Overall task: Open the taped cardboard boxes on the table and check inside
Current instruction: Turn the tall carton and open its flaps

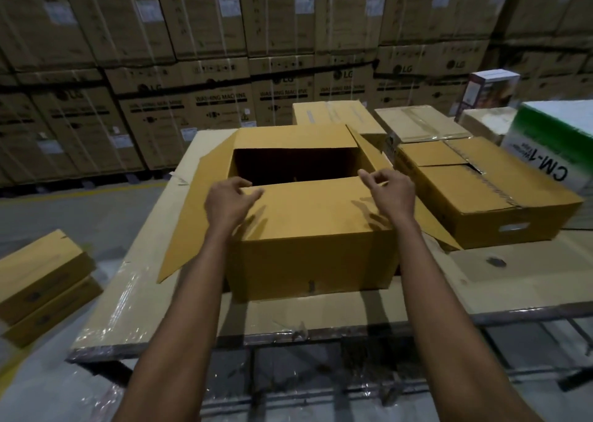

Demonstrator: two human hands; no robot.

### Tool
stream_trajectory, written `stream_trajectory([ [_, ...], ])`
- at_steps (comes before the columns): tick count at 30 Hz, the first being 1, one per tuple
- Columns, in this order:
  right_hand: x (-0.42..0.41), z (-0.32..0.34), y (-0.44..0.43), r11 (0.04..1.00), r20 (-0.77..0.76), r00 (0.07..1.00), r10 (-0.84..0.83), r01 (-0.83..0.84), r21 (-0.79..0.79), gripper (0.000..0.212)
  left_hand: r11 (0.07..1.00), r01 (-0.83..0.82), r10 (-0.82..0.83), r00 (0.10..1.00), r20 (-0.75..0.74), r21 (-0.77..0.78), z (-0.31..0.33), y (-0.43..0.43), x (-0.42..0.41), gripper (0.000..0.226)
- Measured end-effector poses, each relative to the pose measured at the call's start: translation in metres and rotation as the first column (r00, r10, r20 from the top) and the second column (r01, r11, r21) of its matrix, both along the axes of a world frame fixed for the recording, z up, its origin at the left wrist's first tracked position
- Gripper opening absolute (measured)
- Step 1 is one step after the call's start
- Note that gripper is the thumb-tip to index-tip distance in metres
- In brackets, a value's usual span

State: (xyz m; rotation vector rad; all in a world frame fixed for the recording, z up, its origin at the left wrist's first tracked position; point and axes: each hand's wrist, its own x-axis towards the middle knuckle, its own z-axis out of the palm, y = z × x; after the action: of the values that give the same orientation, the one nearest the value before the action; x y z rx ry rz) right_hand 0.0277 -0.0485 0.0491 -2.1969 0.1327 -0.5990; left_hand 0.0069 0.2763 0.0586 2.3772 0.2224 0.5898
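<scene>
Dim, like a big store room. At the back, a high wall of big brown boxes (224, 100), stacked row on row, with "LG" and "WASHING MACHINE" printed in black, white labels stuck on and thin straps around. Down below, a smooth grey floor (80, 222) with a yellow line (96, 190) painted near the stacks. In front, a table (321, 320) topped with flat brown card under clear crinkly wrap, held up by a dark metal frame (254, 373). On the floor at the left, two flat brown boxes (41, 286), one on the other.
</scene>
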Motion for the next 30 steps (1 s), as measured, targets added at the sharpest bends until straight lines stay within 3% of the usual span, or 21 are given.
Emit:
stream_trajectory([
  [2, 0.014, 0.001, 0.006, 0.996, -0.048, 0.997, 0.061, -0.063, -0.058, 0.044, 0.977, 0.128, -0.106, 0.986, -0.13, 0.173, -0.002, -0.013, 0.027, 0.055],
  [4, 0.024, 0.002, 0.008, 0.974, -0.132, 0.99, 0.051, -0.078, -0.214, 0.047, 0.919, 0.219, -0.128, 0.953, -0.276, 0.329, -0.003, -0.022, 0.049, 0.065],
  [6, 0.033, 0.002, 0.007, 0.935, -0.25, 0.968, 0.017, -0.103, -0.338, 0.054, 0.884, 0.279, -0.127, 0.915, -0.384, 0.374, 0.0, -0.026, 0.061, 0.069],
  [8, 0.039, -0.002, 0.002, 0.918, -0.38, 0.925, 0.012, -0.161, -0.362, 0.063, 0.872, 0.316, -0.114, 0.874, -0.473, 0.374, 0.0, -0.024, 0.066, 0.067],
  [11, 0.044, -0.007, -0.008, 0.936, -0.448, 0.893, 0.04, -0.19, -0.296, 0.07, 0.875, 0.321, -0.103, 0.855, -0.509, 0.363, -0.002, -0.016, 0.069, 0.056],
  [14, 0.043, -0.008, -0.014, 0.969, -0.402, 0.914, 0.06, -0.15, -0.198, 0.071, 0.887, 0.288, -0.095, 0.88, -0.466, 0.362, -0.003, -0.008, 0.072, 0.048],
  [19, 0.042, -0.017, -0.018, 0.987, -0.362, 0.929, 0.072, -0.119, -0.11, 0.068, 0.907, 0.217, 0.001, 0.855, -0.518, 0.36, -0.01, 0.012, 0.072, 0.057],
  [22, 0.041, -0.016, -0.022, 0.994, -0.315, 0.943, 0.103, -0.111, -0.007, 0.065, 0.933, 0.156, 0.004, 0.897, -0.443, 0.324, -0.006, 0.02, 0.072, 0.042],
  [24, 0.04, -0.016, -0.024, 0.994, -0.264, 0.959, 0.108, -0.106, 0.022, 0.067, 0.985, 0.053, -0.007, 0.963, -0.271, 0.162, 0.0, 0.024, 0.076, 0.029],
  [26, 0.038, -0.009, -0.025, 0.984, -0.154, 0.98, 0.123, -0.099, 0.151, 0.068, 0.972, -0.015, -0.004, 0.997, -0.082, -0.233, 0.015, 0.026, 0.075, 0.029],
  [28, 0.029, 0.008, -0.026, 0.928, 0.0, 0.996, 0.084, -0.078, 0.364, 0.064, 0.821, -0.008, 0.06, 0.996, 0.072, -0.571, 0.032, 0.033, 0.066, 0.034],
  [30, 0.015, 0.027, -0.032, 0.839, 0.12, 0.991, 0.057, -0.113, 0.532, 0.061, 0.611, 0.086, 0.074, 0.984, 0.165, -0.787, 0.044, 0.039, 0.048, 0.033],
])
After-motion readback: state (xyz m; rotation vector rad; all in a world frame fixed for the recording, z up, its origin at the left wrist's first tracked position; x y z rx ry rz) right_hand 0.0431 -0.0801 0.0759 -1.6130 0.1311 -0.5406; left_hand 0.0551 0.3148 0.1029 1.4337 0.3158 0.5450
